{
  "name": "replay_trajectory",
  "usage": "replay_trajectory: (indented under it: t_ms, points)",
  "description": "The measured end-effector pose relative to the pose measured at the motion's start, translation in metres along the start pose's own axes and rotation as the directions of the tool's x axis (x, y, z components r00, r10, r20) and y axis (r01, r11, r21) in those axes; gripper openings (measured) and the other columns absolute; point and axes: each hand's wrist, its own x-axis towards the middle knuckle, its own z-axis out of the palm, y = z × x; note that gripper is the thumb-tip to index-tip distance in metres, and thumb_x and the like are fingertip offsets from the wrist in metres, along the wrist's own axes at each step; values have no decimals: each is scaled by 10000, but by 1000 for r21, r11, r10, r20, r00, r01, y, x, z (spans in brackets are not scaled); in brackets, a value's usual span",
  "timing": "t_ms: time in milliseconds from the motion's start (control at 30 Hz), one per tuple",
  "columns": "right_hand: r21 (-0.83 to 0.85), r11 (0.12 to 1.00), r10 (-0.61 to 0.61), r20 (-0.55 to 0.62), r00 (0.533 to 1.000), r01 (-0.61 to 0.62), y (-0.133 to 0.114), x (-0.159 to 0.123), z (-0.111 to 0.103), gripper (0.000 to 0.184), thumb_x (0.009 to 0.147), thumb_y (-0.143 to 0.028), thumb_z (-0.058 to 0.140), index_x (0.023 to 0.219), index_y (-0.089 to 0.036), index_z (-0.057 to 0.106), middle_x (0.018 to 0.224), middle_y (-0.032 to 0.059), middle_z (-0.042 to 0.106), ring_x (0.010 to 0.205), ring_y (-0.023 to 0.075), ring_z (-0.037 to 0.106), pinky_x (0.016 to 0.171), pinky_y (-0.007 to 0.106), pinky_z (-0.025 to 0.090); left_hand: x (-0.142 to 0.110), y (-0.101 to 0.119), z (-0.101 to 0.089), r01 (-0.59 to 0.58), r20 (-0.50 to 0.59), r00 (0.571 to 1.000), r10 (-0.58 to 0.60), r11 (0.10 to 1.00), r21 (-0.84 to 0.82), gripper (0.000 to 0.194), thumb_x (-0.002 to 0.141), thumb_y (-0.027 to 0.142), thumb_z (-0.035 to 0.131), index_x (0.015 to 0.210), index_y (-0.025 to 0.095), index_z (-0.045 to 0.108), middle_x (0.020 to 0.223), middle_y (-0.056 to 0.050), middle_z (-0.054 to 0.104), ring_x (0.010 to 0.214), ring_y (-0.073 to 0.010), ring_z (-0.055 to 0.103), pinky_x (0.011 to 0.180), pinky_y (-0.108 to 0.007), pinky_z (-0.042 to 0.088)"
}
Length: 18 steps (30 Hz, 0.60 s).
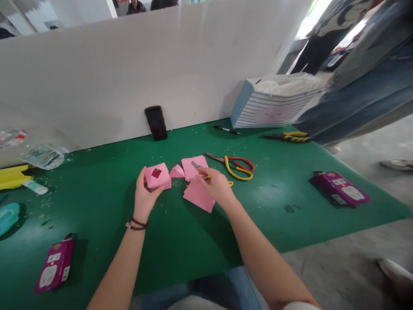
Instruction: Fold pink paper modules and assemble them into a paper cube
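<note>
My left hand (144, 196) grips a folded pink paper piece (158, 176) with a small red mark on top, holding it just above the green table (106, 189). My right hand (215, 184) is closed round a small tool with a grey blade (195, 165) that points left over several loose pink paper sheets (197, 194). A little pink paper triangle (177, 172) lies between the two hands.
Red and yellow scissors (237, 165) lie right of my right hand. A black phone (156, 122) leans on the white wall. A striped box (271, 107), a pen (226, 129), yellow pliers (290, 136), purple boxes (340, 188) (54, 265). A person in jeans (364, 86) stands at right.
</note>
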Motion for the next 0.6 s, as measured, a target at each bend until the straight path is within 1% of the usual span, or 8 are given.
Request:
replay_trajectory:
  t_ms: [133,200,233,300,400,467,533,600]
  points:
    - [-140,990,11,-60,998,-20,14,6,-2,253,861,-199,581,1071,-164,718,1023,122,740,975,287,634,848,432,506,1,-4,5,-95,-112,988,106,991,96,864,698,292,818,1449,243,393,1498,-155,415,1371,-330,437,1106,-478,417]
    - [-197,980,-4,-53,999,-6,14,6,0,235,862,-198,595,1051,-166,730,1014,119,746,980,292,617,881,434,485,-12,0,8,-241,-220,931,290,944,226,753,753,315,773,1417,216,433,1458,-170,444,1361,-324,441,1104,-490,409]
    - [-220,975,-13,-41,999,4,13,5,1,221,859,-197,606,1035,-170,738,995,114,752,979,293,610,892,432,476,-21,4,10,-342,-250,878,408,900,270,682,784,299,741,1395,202,454,1418,-174,475,1324,-311,477,1071,-480,443]
    - [-263,965,-21,-14,1000,17,12,5,2,197,858,-195,617,1003,-179,749,965,109,757,985,300,599,904,433,459,-40,13,16,-579,-119,762,636,752,316,512,821,225,685,1307,195,527,1249,-145,590,1188,-276,580,978,-448,512]
    - [-327,945,2,-11,1000,-5,14,5,0,201,880,-212,600,1007,-168,749,1021,130,743,1020,317,582,924,444,436,-60,24,28,-793,188,596,781,535,292,371,820,156,662,1182,211,595,1154,-114,637,1095,-255,625,924,-423,537]
    - [-368,929,29,-23,999,-36,18,5,-4,223,886,-229,599,1043,-151,737,1077,148,721,1034,320,576,940,440,425,-62,27,32,-789,205,600,773,532,307,338,822,120,652,1146,209,611,1159,-117,628,1086,-249,624,920,-416,536]
    - [-401,913,65,-26,998,-70,21,6,-7,255,878,-260,620,1079,-141,721,1075,156,713,1012,315,591,914,418,439,-56,24,31,-703,73,675,734,610,367,322,829,104,646,1134,203,618,1132,-116,619,1071,-240,619,913,-405,535]
    - [-420,902,104,-16,994,-101,21,6,-10,281,867,-287,638,1106,-156,708,1036,140,719,961,295,618,833,375,469,-46,17,24,-603,-111,708,698,678,421,352,812,126,681,1152,188,612,1118,-123,599,1077,-247,600,905,-408,532]
